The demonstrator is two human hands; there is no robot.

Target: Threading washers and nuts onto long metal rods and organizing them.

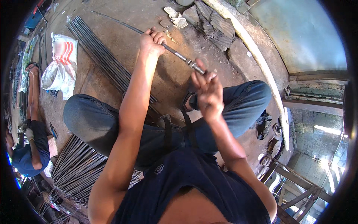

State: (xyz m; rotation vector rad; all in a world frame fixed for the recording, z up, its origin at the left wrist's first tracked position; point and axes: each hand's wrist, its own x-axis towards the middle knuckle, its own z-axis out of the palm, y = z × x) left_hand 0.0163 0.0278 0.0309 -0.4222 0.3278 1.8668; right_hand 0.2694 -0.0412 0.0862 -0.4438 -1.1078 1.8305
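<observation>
My left hand (pixel 152 42) is closed round a long dark metal rod (pixel 171 50), which slants from the far left toward the middle. Its near end is threaded and carries a nut (pixel 188 61), with bare thread (pixel 197 68) beyond it. My right hand (pixel 209 87) is at that threaded tip, its fingers apart and slightly blurred, some seemingly brushing the thread. Between my crossed legs and the rod lies bare brown ground. To the left of my left forearm rests a bundle of similar long rods (pixel 100 52).
A second pile of rods (pixel 80 164) lies by my left knee. Farther left are a white sack (pixel 61 63), pliers (pixel 53 130) and another person (pixel 30 153). Sandals (pixel 176 17), dark cloth (pixel 216 26) and a long pale pole (pixel 261 56) lie ahead and right. A wooden frame (pixel 298 183) stands at right.
</observation>
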